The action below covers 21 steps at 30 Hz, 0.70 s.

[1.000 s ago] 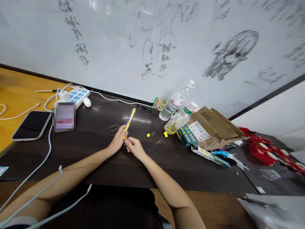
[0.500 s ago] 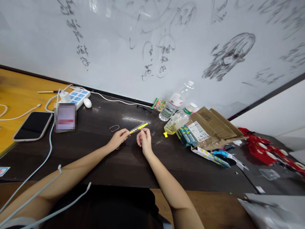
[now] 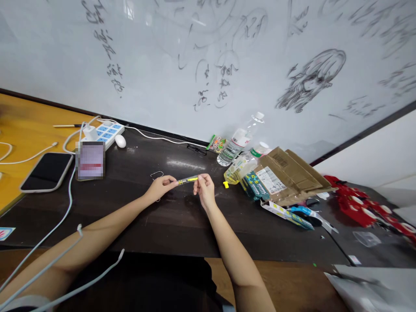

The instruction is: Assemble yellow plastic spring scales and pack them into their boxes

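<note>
A slim clear-and-yellow stick-like object (image 3: pixel 187 180) is held between both hands above the dark table (image 3: pixel 175 234). My left hand (image 3: pixel 161 187) pinches its left end. At the right end, the thumb and fingers of my right hand (image 3: pixel 204 189) close on its yellow tip. Just behind my left hand a thin bent wire loop (image 3: pixel 157 174) lies on the table, and a small curved piece of wire shows below that hand.
Right of my hands are a yellow cap (image 3: pixel 226 185), bottles (image 3: pixel 231 149), a cardboard box (image 3: pixel 289 173) and blue-handled scissors (image 3: pixel 313 213). Leftward lie a phone (image 3: pixel 47 172), a power strip (image 3: pixel 110 131) and a white mouse (image 3: pixel 120 141). White cables cross my left forearm. A whiteboard (image 3: pixel 146 78) stands behind.
My right hand has moved slightly right and closed on the yellow end of the stick. The stick now lies more level between the hands.
</note>
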### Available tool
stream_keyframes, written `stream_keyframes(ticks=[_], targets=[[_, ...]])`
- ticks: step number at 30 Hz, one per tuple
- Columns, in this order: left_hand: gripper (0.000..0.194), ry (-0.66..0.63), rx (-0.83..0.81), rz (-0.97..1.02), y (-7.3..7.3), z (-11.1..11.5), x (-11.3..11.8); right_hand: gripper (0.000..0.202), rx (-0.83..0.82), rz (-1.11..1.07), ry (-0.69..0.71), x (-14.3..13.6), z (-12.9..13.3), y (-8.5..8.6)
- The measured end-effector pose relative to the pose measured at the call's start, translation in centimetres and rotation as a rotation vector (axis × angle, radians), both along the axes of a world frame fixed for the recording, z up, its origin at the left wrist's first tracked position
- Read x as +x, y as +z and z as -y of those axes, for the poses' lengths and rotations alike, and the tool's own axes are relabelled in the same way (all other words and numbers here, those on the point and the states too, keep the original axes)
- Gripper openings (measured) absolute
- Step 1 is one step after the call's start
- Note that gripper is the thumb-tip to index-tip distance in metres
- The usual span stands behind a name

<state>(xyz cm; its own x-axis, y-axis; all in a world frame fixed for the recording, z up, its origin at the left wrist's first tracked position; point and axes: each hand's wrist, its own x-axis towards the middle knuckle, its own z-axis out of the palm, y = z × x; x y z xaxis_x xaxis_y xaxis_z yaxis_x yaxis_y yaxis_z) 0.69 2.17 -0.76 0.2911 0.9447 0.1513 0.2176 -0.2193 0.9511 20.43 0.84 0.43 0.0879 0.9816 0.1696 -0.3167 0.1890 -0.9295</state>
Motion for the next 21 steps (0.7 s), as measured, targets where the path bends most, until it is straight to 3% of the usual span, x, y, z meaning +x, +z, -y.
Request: stream_keyframes(ticks=[5,8,11,14,17,21], targets=[[0.035,-0.033,0.021,-0.03,0.6,-0.7,-0.8,0.033,-0.048,0.067,0.059,0.3,-0.7,-0.7],[0.036,-0.03,0.013,-0.044,0.6,-0.9,-1.0,0.03,-0.063,0.221,0.026,1.4,-1.1,-0.5],[0.036,-0.007,0.03,-0.099,0.5,-0.9,-1.1,0.02,-0.035,0.597,-0.206,3.7,-1.1,0.4],[0.035,0.016,0.046,-0.195,0.5,-0.9,-1.3,0.006,-0.139,1.18,-0.389,6.1,-0.9,1.0],[0.036,0.028,0.081,-0.321,0.3,-0.9,-1.4,0.013,-0.277,1.507,-0.316,7.5,-0.8,0.9],[0.037,0.017,0.118,-0.398,0.1,-0.9,-1.4,0.029,-0.21,1.549,-0.219,7.6,-1.0,0.2]])
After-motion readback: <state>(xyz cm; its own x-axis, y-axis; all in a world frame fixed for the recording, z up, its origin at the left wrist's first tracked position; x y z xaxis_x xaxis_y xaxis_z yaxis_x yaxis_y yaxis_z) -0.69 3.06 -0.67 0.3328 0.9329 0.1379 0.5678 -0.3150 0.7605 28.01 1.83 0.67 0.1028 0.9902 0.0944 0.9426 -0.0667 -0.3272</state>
